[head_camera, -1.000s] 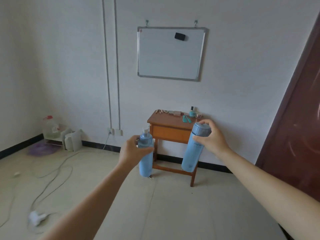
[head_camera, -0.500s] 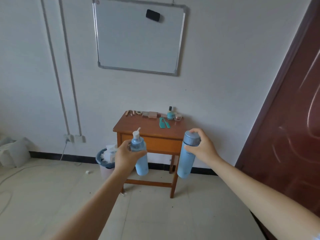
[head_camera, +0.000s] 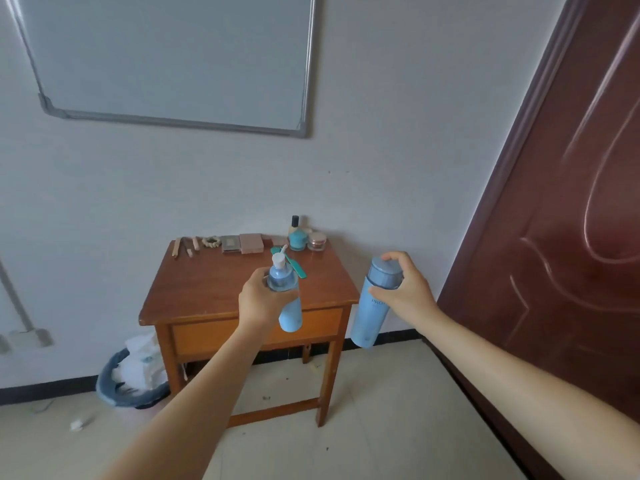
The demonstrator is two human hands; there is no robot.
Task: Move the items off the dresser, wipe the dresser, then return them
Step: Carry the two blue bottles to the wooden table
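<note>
A small wooden dresser (head_camera: 207,289) with one drawer stands against the wall. My left hand (head_camera: 263,299) grips a blue pump bottle (head_camera: 289,313) by its neck, held in the air over the dresser's front right part. My right hand (head_camera: 407,292) grips a taller blue bottle (head_camera: 369,317) by its cap, just off the dresser's right edge. Along the back of the top lie several small things: wooden sticks (head_camera: 185,245), a bead bracelet (head_camera: 211,241), two flat compacts (head_camera: 242,243), a teal jar (head_camera: 298,239), a small glass jar (head_camera: 317,241) and a teal comb (head_camera: 298,268).
A waste bin (head_camera: 128,386) lined with a white bag stands on the floor left of the dresser. A dark red door (head_camera: 571,237) fills the right side. A whiteboard (head_camera: 166,57) hangs on the wall above. The tiled floor (head_camera: 381,427) lies in front.
I have come closer to the dresser with a bottle in each hand. The dresser now fills more of the view and both bottles are nearer its top.
</note>
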